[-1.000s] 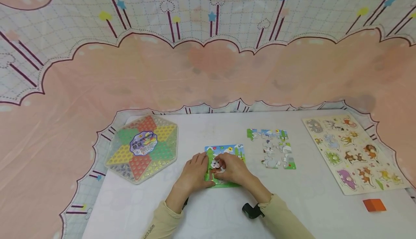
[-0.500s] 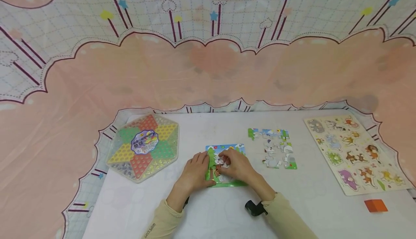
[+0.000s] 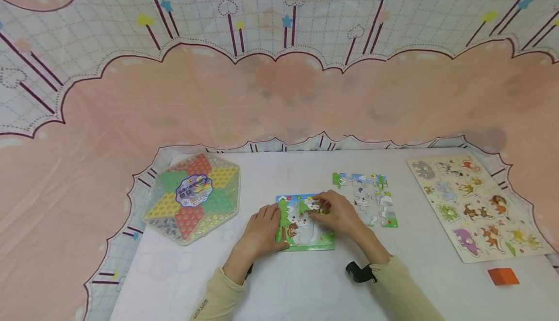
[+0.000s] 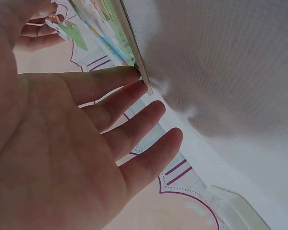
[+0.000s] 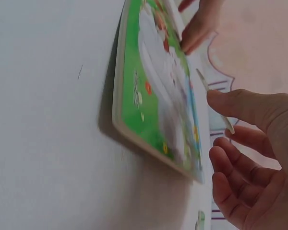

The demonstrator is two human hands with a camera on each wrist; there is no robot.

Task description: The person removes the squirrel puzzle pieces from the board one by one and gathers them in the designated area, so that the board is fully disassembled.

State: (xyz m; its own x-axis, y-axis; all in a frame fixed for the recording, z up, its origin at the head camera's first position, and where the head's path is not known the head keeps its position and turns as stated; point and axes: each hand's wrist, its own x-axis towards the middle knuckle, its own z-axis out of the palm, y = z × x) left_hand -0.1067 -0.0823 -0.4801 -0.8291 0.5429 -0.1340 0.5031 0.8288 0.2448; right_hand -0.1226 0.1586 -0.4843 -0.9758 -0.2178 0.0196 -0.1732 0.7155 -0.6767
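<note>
A small jigsaw puzzle with a green and blue animal picture lies in front of me. My left hand rests along its left side, fingers extended; in the left wrist view the index fingertip meets the board's edge. My right hand pinches a puzzle piece between thumb and index finger over the upper right of the board. Edge-on in the right wrist view, that thin piece is raised above the board, the other fingers loosely bent. A pale grey area shows in the board's picture.
Several loosely arranged puzzle pieces lie right of the board, partly behind my right hand. A hexagonal Chinese checkers set sits at left. An animal peg board and an orange block are at far right.
My right hand has moved from the board's middle toward its upper right, carrying the puzzle piece and uncovering more of the picture. The left hand has stayed in place.
</note>
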